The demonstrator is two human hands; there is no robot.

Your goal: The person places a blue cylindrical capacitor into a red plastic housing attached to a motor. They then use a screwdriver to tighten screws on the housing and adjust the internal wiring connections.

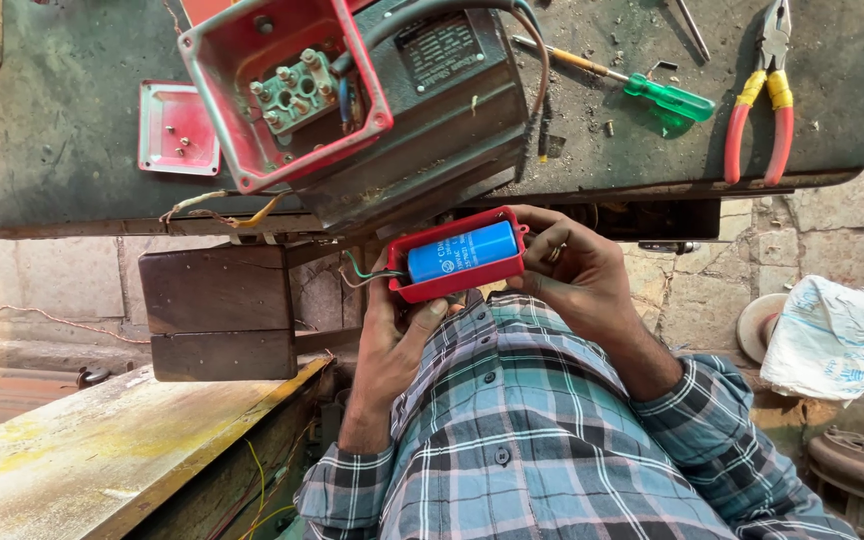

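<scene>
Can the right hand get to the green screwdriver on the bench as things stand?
Probably not right away: the right hand shares the red capacitor box with the left hand. Otherwise the path to the green screwdriver looks open.

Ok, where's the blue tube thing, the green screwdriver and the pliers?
Blue cylinder [462,251], head view, middle of its body.
Green screwdriver [668,98], head view, its handle.
Pliers [758,112], head view, red and yellow handles.

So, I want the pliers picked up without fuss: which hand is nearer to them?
Right. The right hand holds one end of the red case, below and left of the pliers; the left hand grips the other end, farther left.
</scene>
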